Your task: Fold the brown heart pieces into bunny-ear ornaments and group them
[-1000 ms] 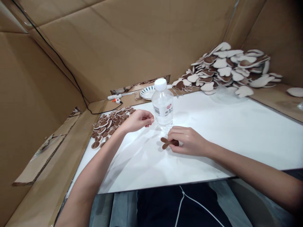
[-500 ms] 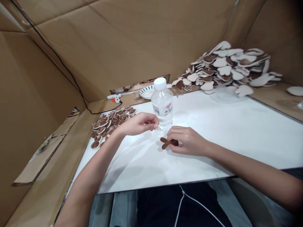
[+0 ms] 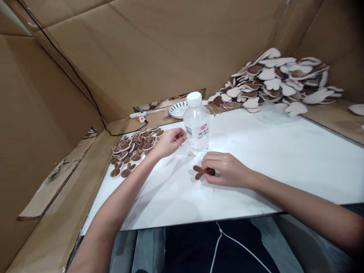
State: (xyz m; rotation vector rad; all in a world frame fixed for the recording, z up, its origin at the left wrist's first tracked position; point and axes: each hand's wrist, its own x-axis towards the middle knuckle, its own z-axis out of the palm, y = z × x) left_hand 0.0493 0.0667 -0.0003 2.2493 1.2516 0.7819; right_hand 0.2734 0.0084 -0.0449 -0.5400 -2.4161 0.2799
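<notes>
Head view: we sit at a white table [image 3: 284,159] walled in by cardboard.
Right hand [image 3: 227,169]: our fingers curl down on a small brown felt piece [image 3: 200,171], pinning it flat to the table just in front of the water bottle [image 3: 196,125].
Left hand [image 3: 169,142]: loosely curled beside the bottle, between it and the small brown pieces [image 3: 133,149]; whether it grips anything, we cannot tell.
Far corner: large heap of white and brown heart-shaped pieces [image 3: 278,79].
Back edge: a plate [image 3: 176,110] and a glue gun [image 3: 138,115].
</notes>
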